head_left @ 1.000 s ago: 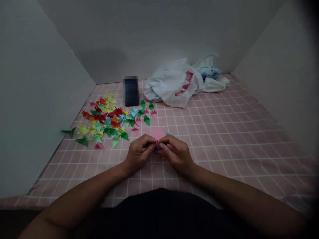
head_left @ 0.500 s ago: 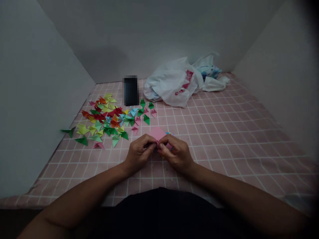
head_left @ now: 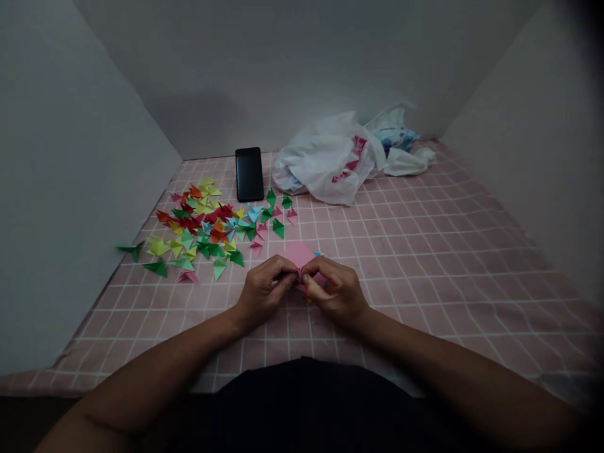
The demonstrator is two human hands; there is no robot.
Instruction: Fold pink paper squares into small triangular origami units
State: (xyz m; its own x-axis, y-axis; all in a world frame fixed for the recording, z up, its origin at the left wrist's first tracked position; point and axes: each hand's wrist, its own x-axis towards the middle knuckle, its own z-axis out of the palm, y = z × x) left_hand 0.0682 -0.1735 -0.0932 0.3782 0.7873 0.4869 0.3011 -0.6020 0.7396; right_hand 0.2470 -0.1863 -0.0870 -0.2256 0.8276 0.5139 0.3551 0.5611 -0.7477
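Note:
My left hand point(head_left: 265, 290) and my right hand point(head_left: 336, 292) meet at the middle front of the table, thumbs and forefingers closed in a pinch. Between the fingertips is a small folded piece of pink paper point(head_left: 301, 284), mostly covered by them. Just beyond the fingers lies a flat pink paper sheet point(head_left: 298, 251). Bits of blue, yellow and orange paper peek out around my right hand, which hides the rest. To the left of my hands spreads a loose pile of small folded paper pieces point(head_left: 207, 249) in green, yellow, red, orange, light blue and pink.
A black phone point(head_left: 249, 175) lies behind the folded pieces. White plastic bags point(head_left: 325, 157) with red print sit crumpled against the back wall, beside a blue-and-white package point(head_left: 395, 139). Pale walls enclose the table's pink checked cloth point(head_left: 425, 251) on three sides.
My fingertips have shifted very slightly at the pink folded piece. Both hands stay in the same place, and the other things lie as before.

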